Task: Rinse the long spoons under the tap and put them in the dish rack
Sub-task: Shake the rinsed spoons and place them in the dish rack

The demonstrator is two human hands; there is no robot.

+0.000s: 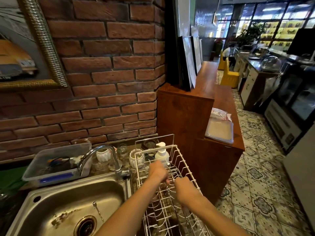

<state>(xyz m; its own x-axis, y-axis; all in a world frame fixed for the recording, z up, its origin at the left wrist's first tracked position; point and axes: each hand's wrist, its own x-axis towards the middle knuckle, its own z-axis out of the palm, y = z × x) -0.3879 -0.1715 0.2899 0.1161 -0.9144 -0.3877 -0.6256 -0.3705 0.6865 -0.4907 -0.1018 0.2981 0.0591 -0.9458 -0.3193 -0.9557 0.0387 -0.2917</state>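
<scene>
Both my hands over white wire rack (179, 167) beside sink (68, 198). Left hand (158, 171) and right hand (183, 186) curled, grip unclear, cannot tell contents. One long spoon (98, 211) lies in sink basin.

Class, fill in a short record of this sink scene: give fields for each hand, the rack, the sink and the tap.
left hand: over the dish rack, curled; contents unclear
right hand: over the dish rack, curled; contents unclear
dish rack: white wire, right of the sink
sink: steel, one long spoon lying inside
tap: no water visible
</scene>
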